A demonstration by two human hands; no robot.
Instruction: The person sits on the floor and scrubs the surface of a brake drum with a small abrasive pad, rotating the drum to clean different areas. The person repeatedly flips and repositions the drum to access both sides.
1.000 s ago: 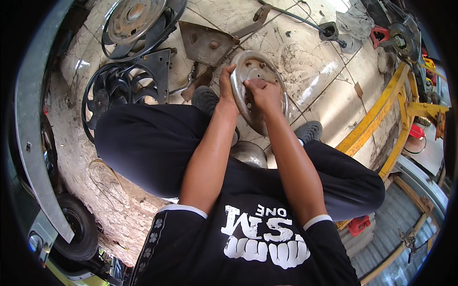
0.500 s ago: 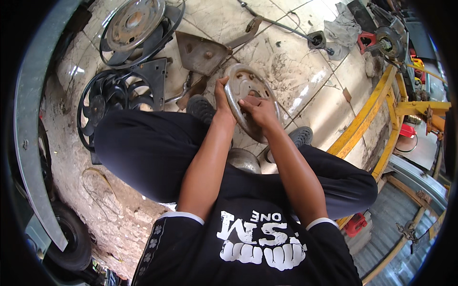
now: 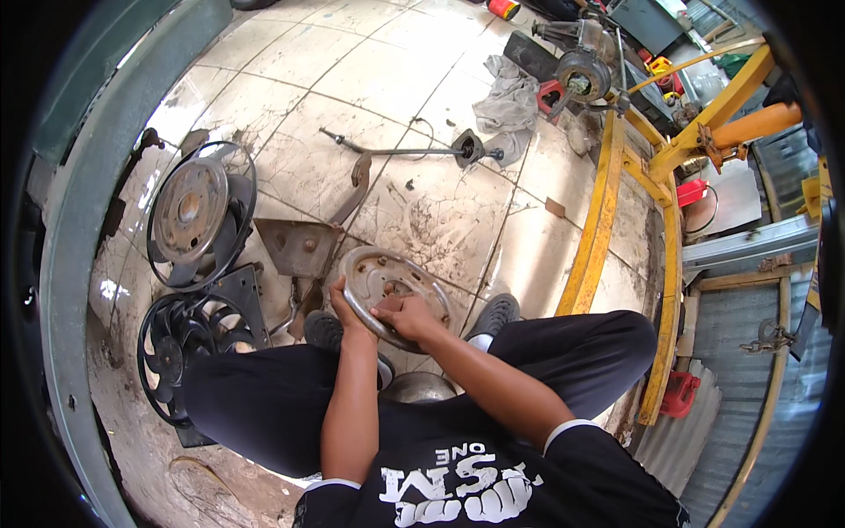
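Observation:
A round, rusty steel wheel disc [image 3: 421,275] with holes around its centre is tilted up between my knees. My left hand [image 3: 347,310] grips its left rim, fingers behind the edge and thumb at the front. My right hand [image 3: 412,317] lies over the disc's near face, its bent fingers pressing a small reddish-brown flat piece [image 3: 387,303] against the metal. Most of that piece is hidden under the fingers, so I cannot make out its kind. Below the disc, a rounded metal object [image 3: 421,387] shows between my legs.
At the left lie another rusty disc [image 3: 188,209] and a black fan [image 3: 176,348]. A rusty bracket [image 3: 299,246] sits beyond my left foot. Farther off are a rod with a flange [image 3: 396,151] and a grey rag [image 3: 509,99]. A yellow metal frame [image 3: 591,238] borders the right side.
The view has shifted, so more of the far floor shows. Both hands still hold the wheel disc, which now faces up more, and my right hand has shifted slightly over it.

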